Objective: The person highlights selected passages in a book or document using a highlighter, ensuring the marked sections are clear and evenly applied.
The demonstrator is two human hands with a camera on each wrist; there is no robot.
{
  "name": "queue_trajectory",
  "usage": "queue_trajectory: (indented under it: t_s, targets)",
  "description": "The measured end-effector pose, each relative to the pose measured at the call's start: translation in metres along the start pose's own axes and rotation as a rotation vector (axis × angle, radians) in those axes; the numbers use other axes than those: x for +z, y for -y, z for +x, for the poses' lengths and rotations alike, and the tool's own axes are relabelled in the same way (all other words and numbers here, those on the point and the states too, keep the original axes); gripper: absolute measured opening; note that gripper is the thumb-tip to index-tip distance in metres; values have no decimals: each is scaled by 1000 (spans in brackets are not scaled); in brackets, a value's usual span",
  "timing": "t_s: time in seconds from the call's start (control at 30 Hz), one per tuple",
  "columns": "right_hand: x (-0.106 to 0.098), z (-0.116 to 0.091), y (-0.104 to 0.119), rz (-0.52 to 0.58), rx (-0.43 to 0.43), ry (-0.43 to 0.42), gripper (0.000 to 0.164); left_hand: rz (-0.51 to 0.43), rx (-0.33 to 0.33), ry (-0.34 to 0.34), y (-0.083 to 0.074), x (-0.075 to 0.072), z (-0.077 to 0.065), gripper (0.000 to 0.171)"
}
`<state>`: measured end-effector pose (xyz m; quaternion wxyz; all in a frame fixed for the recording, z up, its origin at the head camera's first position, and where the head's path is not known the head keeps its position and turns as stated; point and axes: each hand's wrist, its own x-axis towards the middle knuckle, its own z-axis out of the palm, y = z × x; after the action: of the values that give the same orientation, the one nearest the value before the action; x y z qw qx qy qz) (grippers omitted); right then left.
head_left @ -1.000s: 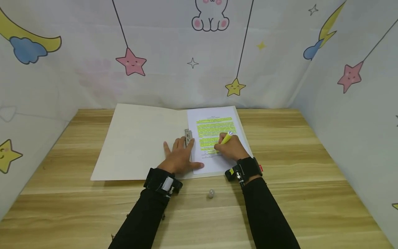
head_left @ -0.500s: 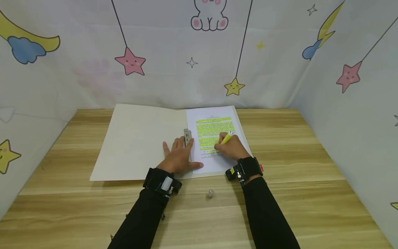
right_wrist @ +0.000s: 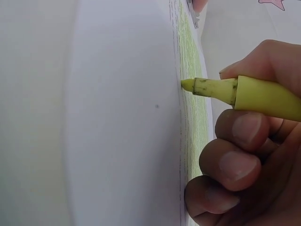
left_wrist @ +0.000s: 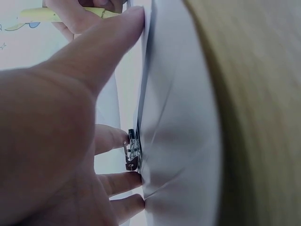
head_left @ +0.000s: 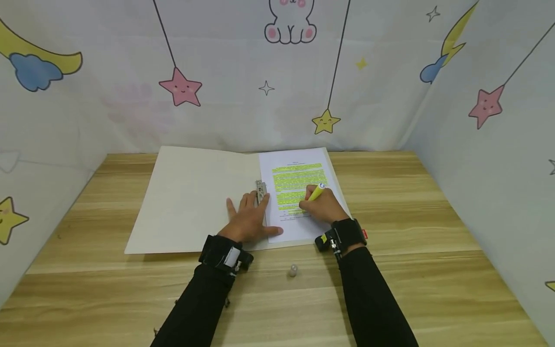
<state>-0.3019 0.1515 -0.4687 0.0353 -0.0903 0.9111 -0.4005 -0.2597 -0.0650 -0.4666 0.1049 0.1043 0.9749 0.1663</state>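
Observation:
A printed sheet of paper (head_left: 282,231) lies on the right side of an open white folder (head_left: 186,202); yellow marking covers most of its text. My right hand (head_left: 323,206) grips a yellow highlighter (head_left: 317,192). In the right wrist view the highlighter's tip (right_wrist: 187,84) touches the sheet near the lowest printed lines. My left hand (head_left: 247,224) rests spread across the folder's middle, its thumb on the sheet's lower left edge. Beside its fingers is the metal clip (head_left: 260,187), partly hidden by the hand; the left wrist view shows the clip (left_wrist: 132,150) between the fingers.
A small pale round object (head_left: 293,270) lies on the wooden table (head_left: 277,308) in front of the folder, between the forearms. A white fabric wall (head_left: 225,120) with printed stars stands behind the table, with more at both sides.
The head view has shifted very slightly. Both hands stay in nearly the same place, and no clear movement of the highlighter shows.

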Motion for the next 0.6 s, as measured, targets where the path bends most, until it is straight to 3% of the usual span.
queue_trajectory:
  t_s: [0.6]
  targets:
    - [-5, -2, -2, 21, 44, 33, 20, -10, 3, -2, 2, 1, 0, 104]
